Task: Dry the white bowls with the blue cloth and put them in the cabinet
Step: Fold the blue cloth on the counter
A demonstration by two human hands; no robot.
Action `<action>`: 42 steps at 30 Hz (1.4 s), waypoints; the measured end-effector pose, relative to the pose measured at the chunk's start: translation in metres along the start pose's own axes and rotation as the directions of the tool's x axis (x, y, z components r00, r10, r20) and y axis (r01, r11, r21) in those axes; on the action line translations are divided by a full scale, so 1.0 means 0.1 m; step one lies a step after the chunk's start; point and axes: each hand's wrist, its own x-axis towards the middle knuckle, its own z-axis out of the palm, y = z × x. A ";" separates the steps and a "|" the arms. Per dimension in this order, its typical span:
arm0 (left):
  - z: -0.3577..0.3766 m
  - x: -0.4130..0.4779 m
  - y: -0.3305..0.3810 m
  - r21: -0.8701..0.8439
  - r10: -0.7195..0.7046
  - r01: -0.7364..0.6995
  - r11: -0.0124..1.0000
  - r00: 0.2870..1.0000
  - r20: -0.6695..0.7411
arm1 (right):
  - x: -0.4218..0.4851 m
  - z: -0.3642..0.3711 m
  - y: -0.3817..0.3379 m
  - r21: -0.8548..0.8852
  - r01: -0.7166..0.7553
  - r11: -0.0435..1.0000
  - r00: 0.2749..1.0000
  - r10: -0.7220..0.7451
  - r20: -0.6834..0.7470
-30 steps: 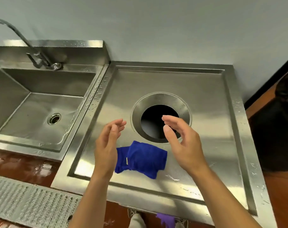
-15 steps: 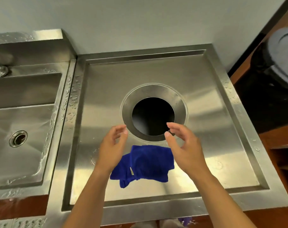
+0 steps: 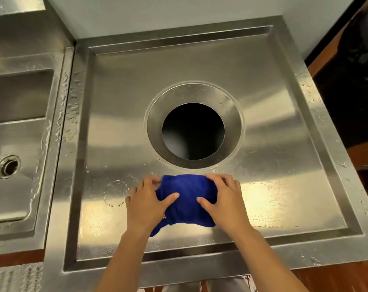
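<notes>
Far L: sink [image 3: 21, 127], basin dry-looking, drain [image 3: 8, 167] at bottom. Droplets [image 3: 70, 106] seen along the ridge btwn sink and steel counter [image 3: 124, 98]. A faint ring mark [image 3: 115, 193] is noted on the counter just L of the hands.

Left hand [image 3: 146, 204]: laid on the L edge of the blue cloth [image 3: 186, 200]. Its fingers [image 3: 150, 182] are bent over the far corner and the thumb is spread across the top, so the cloth is clamped btwn them.

The cloth lies bunched on the counter, near edge of the round hole [image 3: 193, 131] just beyond it, not touching.

Right hand [image 3: 226, 199]: mirrored on the R edge, fingers curled over the far corner, thumb on top, cloth pinched.

No white bowls in view; cabinet not in view either.

Step judged: cloth being gathered for pick-up; task looks barely begun.

To be done well:
- Cloth should be lifted w/ both corners held so it opens flat, not wadded.
- It should be kept clear of the hole; a loose corner could be dropped in.
- Wet patches nr the ridge are best avoided, or the cloth will be soaked before any bowl is reached.
- A dry face should be kept outward for wiping.
</notes>
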 end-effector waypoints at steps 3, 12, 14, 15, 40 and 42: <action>0.04 0.00 -0.03 0.052 0.003 -0.005 0.999 0.999 0.036 | 0.03 0.05 0.01 0.004 -0.043 0.999 0.999 0.043 0.024; -0.16 -0.14 -0.01 -0.050 0.181 -0.176 0.983 0.978 0.108 | -0.06 -0.12 0.09 0.219 0.016 0.976 0.988 -0.049 0.147; -0.31 -0.19 0.09 -0.207 0.200 -0.165 0.964 0.967 0.159 | -0.10 -0.32 0.04 0.342 -0.005 0.940 0.989 -0.047 0.143; -0.38 -0.20 0.16 -0.272 0.220 -0.169 0.947 0.961 0.168 | -0.11 -0.43 0.02 0.388 -0.006 0.921 0.992 -0.044 0.120; 0.25 -0.24 2.32 -0.261 0.508 -0.463 0.847 0.850 0.141 | -0.04 -2.25 1.16 0.480 0.046 0.876 0.936 0.130 -0.326; 0.47 -0.16 2.40 -0.220 0.488 -0.454 0.863 0.862 0.137 | 0.12 -2.24 1.37 0.426 0.023 0.904 0.939 0.127 -0.319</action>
